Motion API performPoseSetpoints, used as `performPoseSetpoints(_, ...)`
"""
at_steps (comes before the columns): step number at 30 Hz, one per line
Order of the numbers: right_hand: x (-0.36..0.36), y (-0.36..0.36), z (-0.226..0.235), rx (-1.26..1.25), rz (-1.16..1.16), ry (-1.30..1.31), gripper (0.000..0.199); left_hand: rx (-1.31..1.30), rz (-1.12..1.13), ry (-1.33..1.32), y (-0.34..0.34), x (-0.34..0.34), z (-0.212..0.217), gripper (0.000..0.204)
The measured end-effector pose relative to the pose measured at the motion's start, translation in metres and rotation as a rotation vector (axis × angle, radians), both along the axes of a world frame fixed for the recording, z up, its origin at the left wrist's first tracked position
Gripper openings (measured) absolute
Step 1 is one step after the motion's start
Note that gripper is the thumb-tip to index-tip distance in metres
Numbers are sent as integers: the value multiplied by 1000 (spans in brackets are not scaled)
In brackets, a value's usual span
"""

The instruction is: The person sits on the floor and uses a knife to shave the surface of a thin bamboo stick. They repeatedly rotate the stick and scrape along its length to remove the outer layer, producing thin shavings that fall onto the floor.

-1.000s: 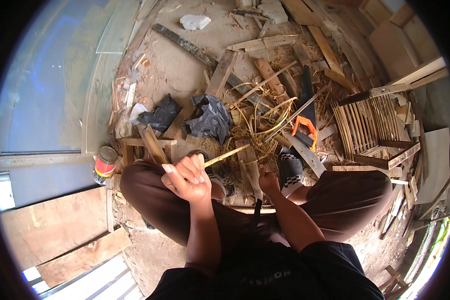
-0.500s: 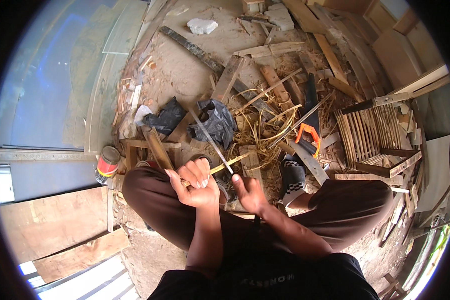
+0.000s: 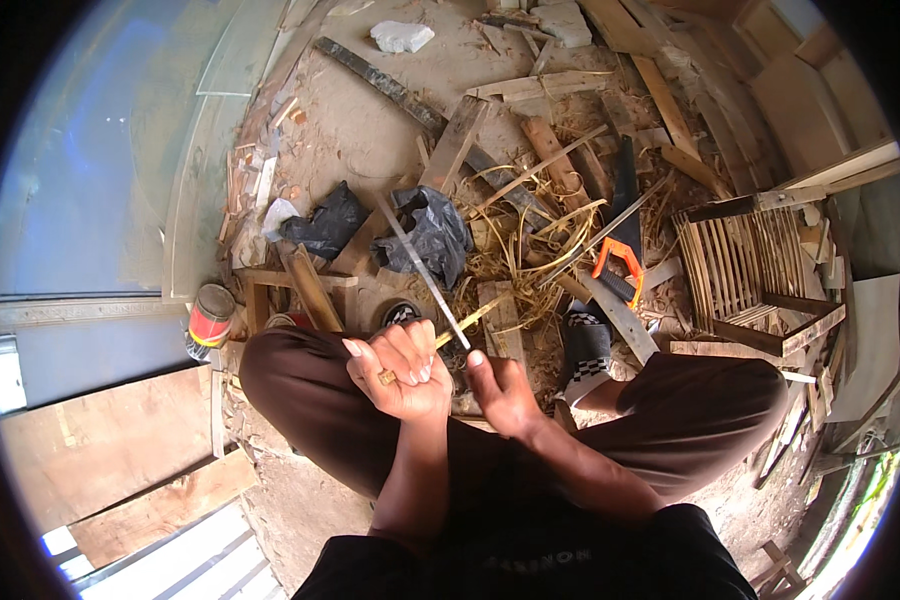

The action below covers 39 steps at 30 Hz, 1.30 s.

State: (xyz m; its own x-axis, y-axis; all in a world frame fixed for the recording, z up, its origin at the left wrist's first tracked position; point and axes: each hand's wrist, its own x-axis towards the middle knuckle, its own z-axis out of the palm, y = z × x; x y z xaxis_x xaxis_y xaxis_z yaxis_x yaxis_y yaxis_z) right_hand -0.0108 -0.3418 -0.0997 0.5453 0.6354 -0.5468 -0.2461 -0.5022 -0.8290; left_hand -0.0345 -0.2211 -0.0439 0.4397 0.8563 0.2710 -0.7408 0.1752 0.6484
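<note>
My left hand (image 3: pixel 408 372) is closed around a pale yellow bamboo strip (image 3: pixel 472 322). One end of it pokes out beside my thumb, and the other points away to the upper right. In my right hand (image 3: pixel 507 392) is a long, narrow-bladed knife (image 3: pixel 422 272), its thumb pressed near the base of the blade. The handle is hidden in that fist. The blade slants up and left, crossing the strip in this view; whether they touch I cannot tell. Both hands are over the gap between my bent knees.
Curly shavings (image 3: pixel 520 235) and wood offcuts litter the ground ahead. Black plastic bags (image 3: pixel 435 235) lie beyond my hands. An orange-handled saw (image 3: pixel 620 270) rests to the right, near a slatted wooden frame (image 3: pixel 745 270). A tin can (image 3: pixel 211 315) stands by my left knee.
My left hand has shifted slightly right and nearer to me, taking the bamboo strip along. Its short end now shows beside my thumb. The knife has moved only a little.
</note>
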Motion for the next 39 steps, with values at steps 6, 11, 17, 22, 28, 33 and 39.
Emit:
performPoseSetpoints(6,5,-12,-66,-196,-96,-23,72,-20,2,10,10,-6,2,61)
performPoseSetpoints(11,11,-8,-59,-205,22,26,97,38,-20,20,1,-3,2,62)
performPoseSetpoints(17,-2,7,4,97,-39,-38,65,32,-160,-36,18,-10,-4,62)
performPoseSetpoints(22,16,-18,-57,-293,-57,-142,83,54,-236,-46,10,-15,-5,62)
performPoseSetpoints(28,-3,-6,5,95,-1,-236,66,257,-279,-93,20,-5,-4,73)
performPoseSetpoints(33,-1,-16,-54,-367,-89,28,86,215,-180,-26,22,-10,-10,63)
performPoseSetpoints(39,5,-12,-40,-269,17,30,96,271,-233,7,17,-7,-6,51)
